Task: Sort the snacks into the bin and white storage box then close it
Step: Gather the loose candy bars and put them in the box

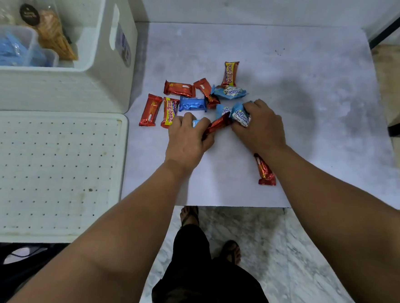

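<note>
Several wrapped snacks lie in a loose pile on the white table: red bars, yellow-red bars, a blue pack and light blue packets. My left hand grips a red bar and a small blue packet. My right hand is closed on a light blue packet. One red bar lies alone near my right wrist. The open white storage box stands at the left, with a clear bin of blue packets inside.
The box's white perforated lid lies flat in front of the box. A bagged wafer cone sits inside the box. The table's front edge runs below my forearms; marble floor and my feet show beneath. A black frame stands at the far right.
</note>
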